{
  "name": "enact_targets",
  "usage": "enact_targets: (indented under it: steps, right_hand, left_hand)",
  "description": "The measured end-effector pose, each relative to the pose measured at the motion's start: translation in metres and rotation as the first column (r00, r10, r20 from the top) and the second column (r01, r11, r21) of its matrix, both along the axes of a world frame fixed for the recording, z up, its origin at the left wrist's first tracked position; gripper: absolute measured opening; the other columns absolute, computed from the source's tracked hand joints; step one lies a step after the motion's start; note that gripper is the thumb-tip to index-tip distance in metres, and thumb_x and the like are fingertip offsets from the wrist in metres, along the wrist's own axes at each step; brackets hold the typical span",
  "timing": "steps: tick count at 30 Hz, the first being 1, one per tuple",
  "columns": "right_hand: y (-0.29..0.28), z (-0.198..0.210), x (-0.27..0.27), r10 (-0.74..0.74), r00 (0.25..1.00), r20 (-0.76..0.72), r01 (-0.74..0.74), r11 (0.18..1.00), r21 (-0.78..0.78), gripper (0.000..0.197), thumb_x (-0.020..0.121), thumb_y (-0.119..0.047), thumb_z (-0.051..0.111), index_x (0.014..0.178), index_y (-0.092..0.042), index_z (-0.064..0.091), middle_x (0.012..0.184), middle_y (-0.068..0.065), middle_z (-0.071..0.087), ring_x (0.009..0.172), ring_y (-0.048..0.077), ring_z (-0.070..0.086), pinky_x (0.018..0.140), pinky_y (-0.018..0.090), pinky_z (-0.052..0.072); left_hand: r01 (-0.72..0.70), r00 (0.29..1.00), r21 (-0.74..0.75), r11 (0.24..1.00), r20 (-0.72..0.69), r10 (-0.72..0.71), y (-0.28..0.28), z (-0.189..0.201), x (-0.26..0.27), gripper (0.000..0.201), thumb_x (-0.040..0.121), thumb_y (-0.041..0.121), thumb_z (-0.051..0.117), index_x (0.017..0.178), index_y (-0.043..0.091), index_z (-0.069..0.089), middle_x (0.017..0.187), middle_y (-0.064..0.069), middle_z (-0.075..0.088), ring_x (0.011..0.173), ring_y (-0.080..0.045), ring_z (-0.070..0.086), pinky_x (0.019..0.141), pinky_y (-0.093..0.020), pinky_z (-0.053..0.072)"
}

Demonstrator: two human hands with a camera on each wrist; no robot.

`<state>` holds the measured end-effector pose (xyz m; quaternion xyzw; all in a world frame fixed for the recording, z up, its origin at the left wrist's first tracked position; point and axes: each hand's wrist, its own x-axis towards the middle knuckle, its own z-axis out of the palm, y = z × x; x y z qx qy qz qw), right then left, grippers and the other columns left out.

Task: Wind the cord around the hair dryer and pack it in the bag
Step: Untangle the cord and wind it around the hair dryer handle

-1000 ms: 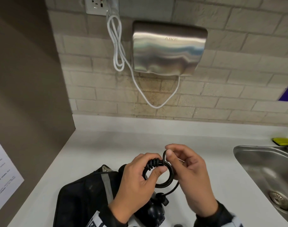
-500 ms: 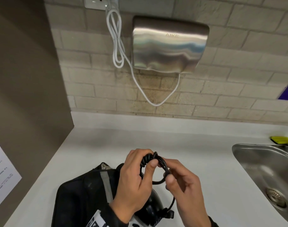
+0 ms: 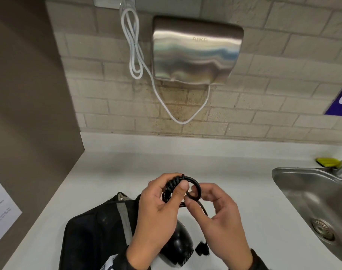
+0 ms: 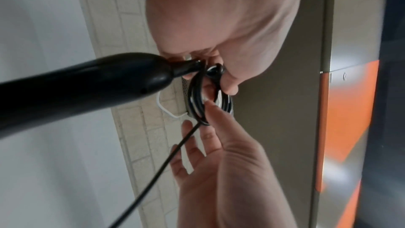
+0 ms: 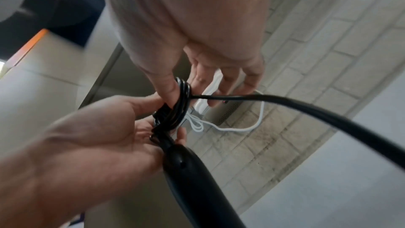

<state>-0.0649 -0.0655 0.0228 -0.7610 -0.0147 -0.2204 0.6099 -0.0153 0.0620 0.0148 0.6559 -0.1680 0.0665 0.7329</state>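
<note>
Pale brick wall (image 3: 263, 61) behind, white desk (image 3: 111, 172) in front, and both hands are up over it, close together on the same piece of kit. Left hand (image 3: 156, 209) grips the top of the hair dryer (image 3: 178, 246), thumb pressed against a tight bundle of wound black cord (image 3: 175, 185) at the end of the handle (image 4: 72, 91). Right hand (image 3: 220, 217) is touching it, thumb and forefinger pinching a round loop of that cord beside the left thumb; its other fingers (image 5: 228, 77) are spread loose. From the loop one strand runs down, ending in the plug (image 3: 202, 249), which dangles just beside the dryer's dark rounded body. Dryer hangs head-down from the left hand, over the near edge of the desk. Black bag (image 3: 96, 236) with a grey stripe lies flat on the desk, just left of the dryer and partly under the left forearm. On the wall, a steel hand dryer (image 3: 195, 53) with a white cable (image 3: 135, 45) looping from a socket. Far right, a steel sink (image 3: 310, 193) with a yellow sponge (image 3: 327, 162) at its back rim.
</note>
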Motion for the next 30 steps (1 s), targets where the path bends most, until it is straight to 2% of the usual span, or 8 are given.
enact_targets:
  steps: [2,5,8,14,17,22,26,30]
  right_hand:
    - [0.005,-0.002,0.000,-0.096,0.994,0.056,0.097,0.995,-0.010,0.039,0.076,-0.002,0.078,0.096,-0.025,0.054,0.083,-0.003,0.073,0.089,0.013,0.068,0.081,0.007,0.043]
    - [0.014,-0.010,0.001,-0.225,0.941,0.255,0.284,0.931,-0.228,0.032,0.080,-0.017,0.073,0.094,-0.037,0.052,0.096,-0.015,0.069,0.099,0.013,0.064,0.085,0.025,0.046]
    - [0.018,-0.018,0.004,-0.274,0.850,0.450,0.450,0.821,-0.350,0.022,0.081,-0.027,0.066,0.101,-0.036,0.061,0.106,-0.024,0.066,0.102,0.011,0.061,0.083,0.034,0.046]
    - [0.021,-0.028,0.009,-0.420,0.791,0.444,0.590,0.715,-0.375,0.021,0.085,-0.035,0.060,0.099,-0.030,0.074,0.104,-0.011,0.074,0.092,0.021,0.066,0.079,0.038,0.047]
    - [0.020,-0.026,0.007,-0.421,0.829,0.367,0.536,0.786,-0.310,0.019,0.082,-0.038,0.060,0.100,-0.036,0.068,0.104,-0.020,0.071,0.095,0.014,0.063,0.079,0.035,0.050]
    - [0.015,-0.014,-0.004,-0.216,0.976,0.001,0.216,0.976,0.006,0.013,0.082,-0.048,0.068,0.085,-0.036,0.074,0.112,-0.022,0.068,0.106,0.010,0.064,0.083,0.023,0.052]
    - [0.001,-0.003,-0.010,0.027,0.994,-0.108,0.000,0.968,0.250,0.022,0.083,-0.035,0.071,0.069,-0.018,0.072,0.114,-0.009,0.069,0.081,0.004,0.070,0.073,0.019,0.053]
    - [-0.010,-0.006,-0.017,0.070,0.990,-0.119,-0.037,0.966,0.258,0.049,0.065,-0.055,0.073,0.066,-0.006,0.067,0.114,-0.010,0.069,0.085,0.001,0.067,0.078,0.019,0.052]
  left_hand:
    - [0.019,0.999,-0.088,0.996,-0.046,-0.023,-0.002,0.005,-0.002,0.016,0.085,0.039,0.074,0.088,0.024,0.075,0.085,-0.002,0.076,0.088,-0.018,0.071,0.078,-0.021,0.054]
    - [0.061,0.993,-0.169,0.984,-0.086,-0.076,-0.004,0.010,-0.006,0.011,0.084,0.023,0.069,0.088,0.015,0.076,0.083,-0.008,0.077,0.084,-0.017,0.073,0.072,-0.016,0.054]
    - [0.081,0.984,-0.251,0.965,-0.136,-0.117,-0.004,0.015,-0.008,0.013,0.083,0.017,0.068,0.089,0.009,0.076,0.085,-0.010,0.078,0.082,-0.014,0.074,0.070,-0.015,0.055]
    - [0.074,0.977,-0.310,0.948,-0.167,-0.131,-0.009,0.013,-0.013,0.015,0.078,0.018,0.071,0.091,0.012,0.075,0.086,-0.006,0.077,0.083,-0.011,0.072,0.072,-0.014,0.054]
    - [0.064,0.982,-0.284,0.957,-0.152,-0.111,-0.013,0.013,-0.013,0.017,0.079,0.019,0.070,0.095,0.017,0.075,0.088,-0.001,0.077,0.084,-0.008,0.072,0.073,-0.015,0.055]
    - [0.040,0.991,-0.216,0.976,-0.118,-0.066,-0.015,0.014,-0.007,0.014,0.083,0.023,0.069,0.095,0.027,0.076,0.088,-0.002,0.076,0.086,-0.010,0.072,0.074,-0.018,0.055]
    - [0.040,0.991,-0.198,0.979,-0.115,-0.064,-0.015,0.016,-0.003,0.011,0.085,0.023,0.069,0.094,0.026,0.076,0.090,0.004,0.077,0.089,-0.005,0.071,0.078,-0.013,0.051]
    - [0.023,0.991,-0.171,0.985,-0.124,-0.044,-0.016,0.015,0.000,0.013,0.084,0.031,0.069,0.094,0.028,0.075,0.093,0.006,0.077,0.093,-0.006,0.070,0.082,-0.018,0.051]
